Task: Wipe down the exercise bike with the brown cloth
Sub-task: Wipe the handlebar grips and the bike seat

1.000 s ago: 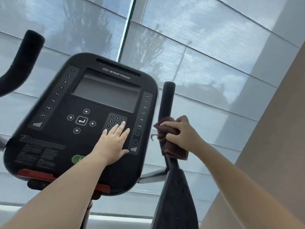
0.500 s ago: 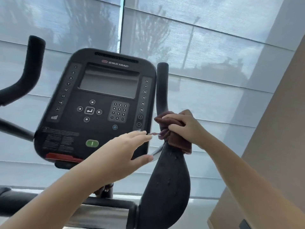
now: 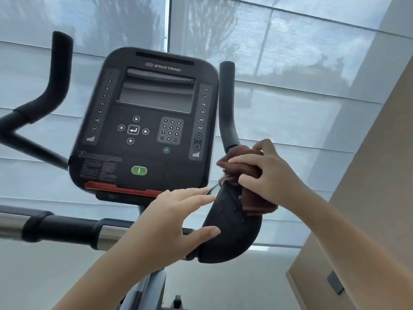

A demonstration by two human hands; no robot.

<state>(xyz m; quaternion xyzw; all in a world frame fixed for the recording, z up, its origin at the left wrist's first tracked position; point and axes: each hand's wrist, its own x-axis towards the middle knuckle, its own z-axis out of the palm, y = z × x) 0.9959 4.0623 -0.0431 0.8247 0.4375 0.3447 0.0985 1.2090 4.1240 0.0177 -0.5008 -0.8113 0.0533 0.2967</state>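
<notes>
The right hand grips the brown cloth bunched around the right handlebar; the left hand reaches toward it, fingers straight, empty. The cloth hides the bar beneath.

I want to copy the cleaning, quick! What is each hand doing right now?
Left hand: open, fingers straight, holding nothing.
Right hand: closed, gripping the brown cloth against the handlebar.
</notes>
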